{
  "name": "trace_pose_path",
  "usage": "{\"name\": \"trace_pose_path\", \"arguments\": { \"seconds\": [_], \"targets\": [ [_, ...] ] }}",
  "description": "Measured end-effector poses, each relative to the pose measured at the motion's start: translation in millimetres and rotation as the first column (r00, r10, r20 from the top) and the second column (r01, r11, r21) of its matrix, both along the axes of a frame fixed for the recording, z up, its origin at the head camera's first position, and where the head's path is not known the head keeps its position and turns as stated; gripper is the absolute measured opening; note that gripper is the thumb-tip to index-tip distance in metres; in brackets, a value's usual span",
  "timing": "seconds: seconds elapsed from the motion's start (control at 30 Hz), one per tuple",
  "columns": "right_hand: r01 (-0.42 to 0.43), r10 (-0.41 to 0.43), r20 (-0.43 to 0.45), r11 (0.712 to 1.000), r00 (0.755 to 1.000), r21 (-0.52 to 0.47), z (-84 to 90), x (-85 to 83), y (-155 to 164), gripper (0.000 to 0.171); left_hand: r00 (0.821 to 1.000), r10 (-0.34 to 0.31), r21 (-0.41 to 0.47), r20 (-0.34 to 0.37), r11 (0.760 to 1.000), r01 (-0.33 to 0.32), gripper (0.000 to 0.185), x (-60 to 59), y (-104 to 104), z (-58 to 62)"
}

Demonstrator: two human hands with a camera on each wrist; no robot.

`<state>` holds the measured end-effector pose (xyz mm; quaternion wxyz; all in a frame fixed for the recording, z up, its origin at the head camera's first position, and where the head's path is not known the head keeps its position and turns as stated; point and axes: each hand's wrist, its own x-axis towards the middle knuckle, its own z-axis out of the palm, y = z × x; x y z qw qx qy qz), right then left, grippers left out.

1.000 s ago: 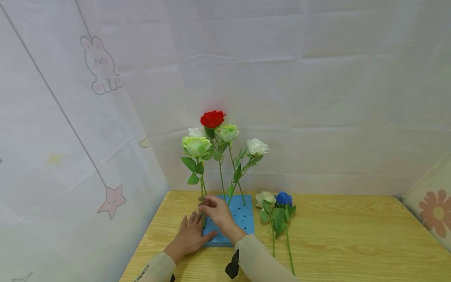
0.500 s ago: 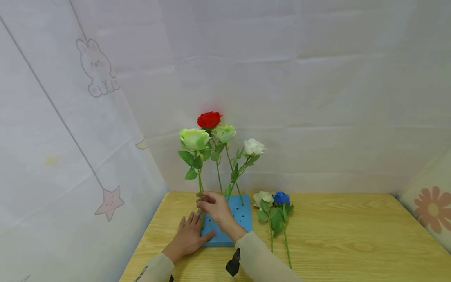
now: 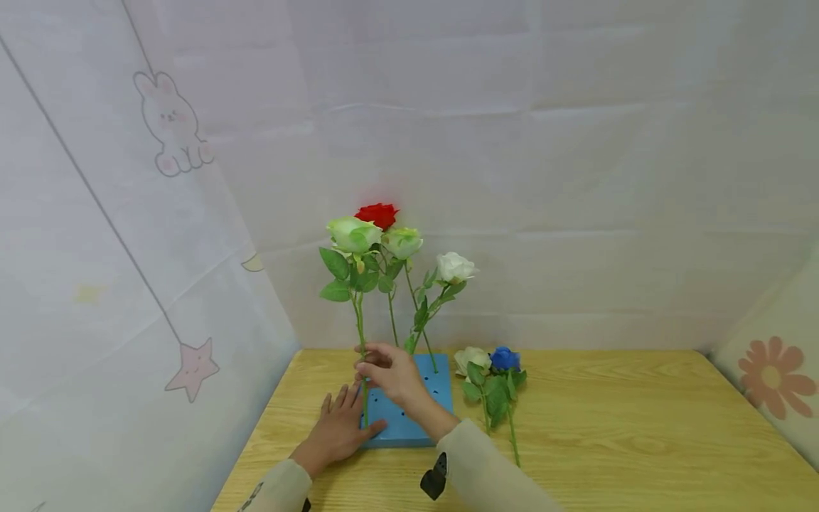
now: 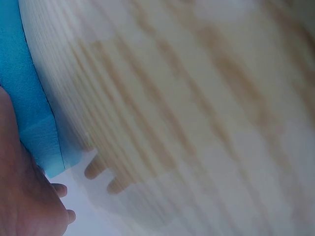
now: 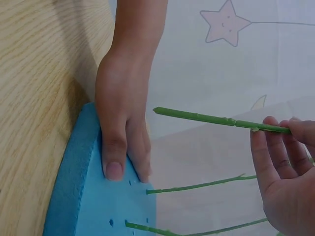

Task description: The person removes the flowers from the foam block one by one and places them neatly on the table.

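Observation:
My right hand (image 3: 393,373) pinches the stem of a pale green rose (image 3: 354,235) between thumb and fingers. In the right wrist view that stem (image 5: 197,116) ends in a bare cut tip, apart from the blue foam block (image 5: 93,196). My left hand (image 3: 339,427) rests on the left front part of the block, fingers spread and thumb lying on its top. Upright in the holed block stand a red rose (image 3: 379,213), a second green rose (image 3: 403,244) and a white rose (image 3: 456,267), which leans right. The left wrist view catches part of the left hand (image 4: 24,182) beside the block.
Right of the block, a cream rose (image 3: 473,360) and a blue rose (image 3: 505,358) lie on the wooden table (image 3: 614,427), stems toward me. A pale printed cloth (image 3: 576,178) hangs close behind the table and along its left side.
My right hand has raised the pale green rose, whose bloom now overlaps the red one and hides a white bloom behind. The left hand stays on the block. The head view has shifted slightly.

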<state>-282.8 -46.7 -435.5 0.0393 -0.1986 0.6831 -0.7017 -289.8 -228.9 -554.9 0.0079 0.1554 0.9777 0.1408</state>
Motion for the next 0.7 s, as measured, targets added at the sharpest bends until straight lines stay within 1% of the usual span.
{"name": "trace_pose_path", "arguments": {
  "seconds": [0.23,0.3,0.47,0.53,0.7],
  "targets": [
    [0.016,-0.016,0.014,1.000,1.000,0.012,8.2,6.9,15.5,0.038,0.999,-0.018,-0.005,-0.047,1.000,0.017,0.097,-1.9,-3.1,-3.1],
    [0.008,-0.008,0.005,1.000,1.000,0.014,9.5,8.4,20.6,0.039,0.999,-0.019,0.009,-0.046,1.000,0.020,0.098,-1.9,-3.3,-3.7],
    [-0.014,0.015,-0.042,1.000,0.999,0.010,11.8,12.0,34.2,0.038,0.999,-0.008,0.001,-0.041,1.000,0.008,0.099,-1.6,-3.3,-5.4],
    [-0.014,0.014,-0.044,1.000,0.999,0.003,12.5,13.7,40.3,0.038,0.999,-0.002,-0.007,-0.043,1.000,0.002,0.098,-1.5,-2.7,-5.2],
    [-0.012,0.012,-0.038,1.000,0.999,0.017,15.4,19.1,57.6,0.037,0.999,-0.008,0.015,-0.031,1.000,0.008,0.095,-0.9,-1.6,-3.5]
  ]
}}
